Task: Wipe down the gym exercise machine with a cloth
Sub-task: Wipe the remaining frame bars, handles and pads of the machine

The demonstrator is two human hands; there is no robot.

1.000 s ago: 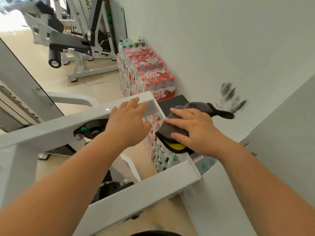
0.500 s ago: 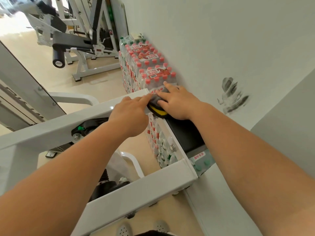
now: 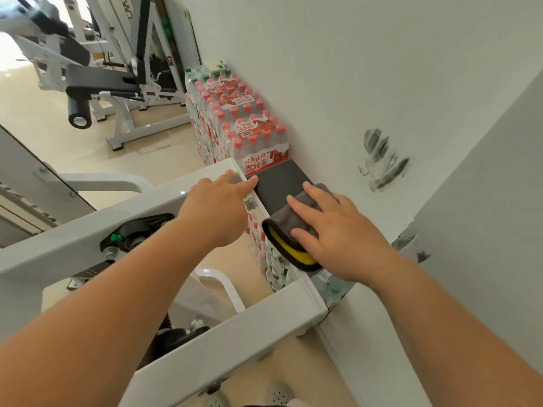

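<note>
The white exercise machine frame [image 3: 73, 242] crosses the view, with a black pad [image 3: 279, 180] on its far bar next to the wall. My right hand [image 3: 338, 233] presses a folded grey cloth with a yellow inner layer [image 3: 288, 233] flat on the near part of that black pad. Fingers spread, my left hand [image 3: 217, 207] rests on the white bar at the corner, its fingertips touching the pad's left edge. A second white bar [image 3: 235, 339] runs below my arms.
Shrink-wrapped packs of red-capped water bottles [image 3: 249, 133] are stacked against the white wall [image 3: 352, 69], right beyond and under the pad. Dark smudges [image 3: 382, 163] mark the wall. Another white machine with a black roller [image 3: 79, 113] stands at the back left on the beige floor.
My right hand has slid the cloth back along the black pad from its far end toward me, uncovering the far part. My left hand has stayed on the white bar.
</note>
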